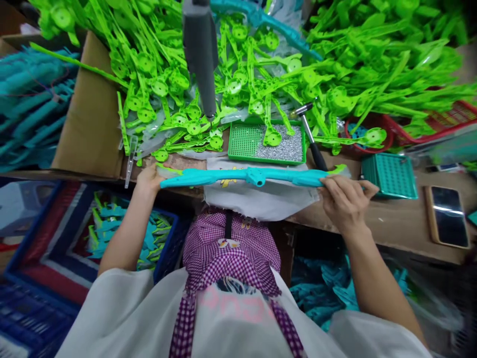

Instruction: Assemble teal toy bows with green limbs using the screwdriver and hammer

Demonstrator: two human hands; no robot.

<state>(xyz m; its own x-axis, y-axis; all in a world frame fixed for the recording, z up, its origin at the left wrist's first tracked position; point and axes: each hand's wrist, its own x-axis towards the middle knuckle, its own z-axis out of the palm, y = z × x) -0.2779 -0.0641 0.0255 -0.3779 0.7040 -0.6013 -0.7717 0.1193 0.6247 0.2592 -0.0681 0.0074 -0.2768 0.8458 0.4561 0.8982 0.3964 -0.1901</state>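
Observation:
A long turquoise plastic part (231,176) with green and clear tips spans the front of the workbench, held level between both hands. My left hand (149,179) is closed on its left end, and my right hand (346,196) pinches the right end. Under the part lies a white cloth (261,201) over the bench edge. Just behind it sits a green tray (242,141) of small silvery pieces, with a lime-green plastic part (273,138) lying on top. To the right of that tray leans a hammer (311,139).
Lime-green parts (160,89) heap across the back. A grey electric screwdriver (201,59) hangs above the middle. At left stands a cardboard box (89,109); at right are a teal basket (391,174) and a phone (449,216). A blue crate (164,243) is below left.

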